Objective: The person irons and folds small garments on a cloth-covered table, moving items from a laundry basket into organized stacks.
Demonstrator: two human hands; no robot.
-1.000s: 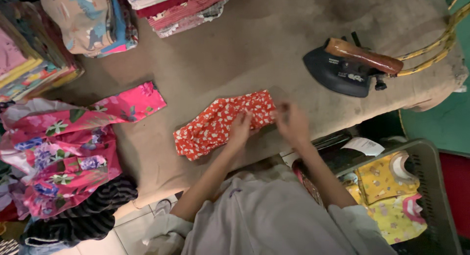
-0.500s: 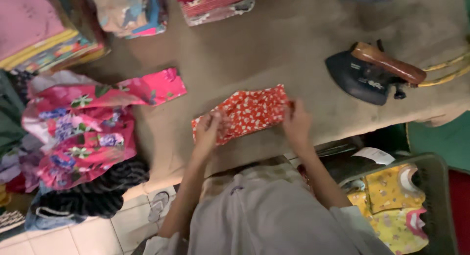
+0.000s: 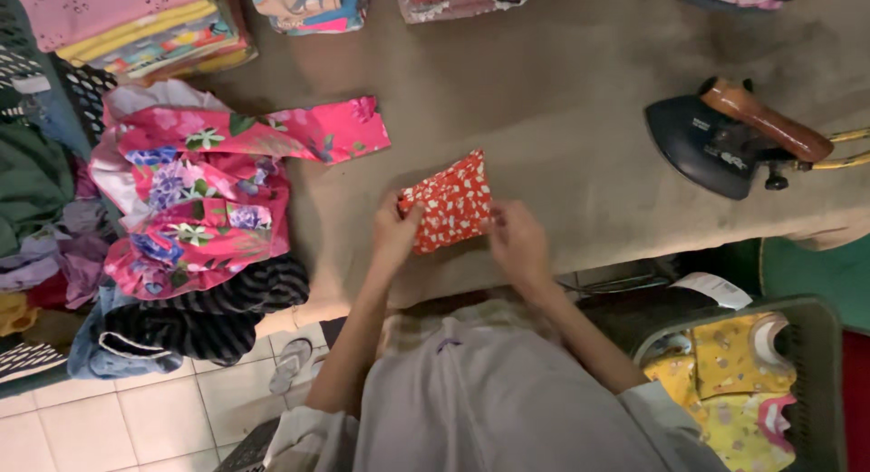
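You wear a pale grey top with a soft lilac cast, loose and lightly creased across the chest, with a small dark mark near its middle, below the red patterned cloth (image 3: 450,202). Its sleeves are pushed up past the elbows and bunch in folds there, so both forearms are bare down to your left hand (image 3: 391,238) and right hand (image 3: 518,241). No rings, watch or bands show on either wrist.
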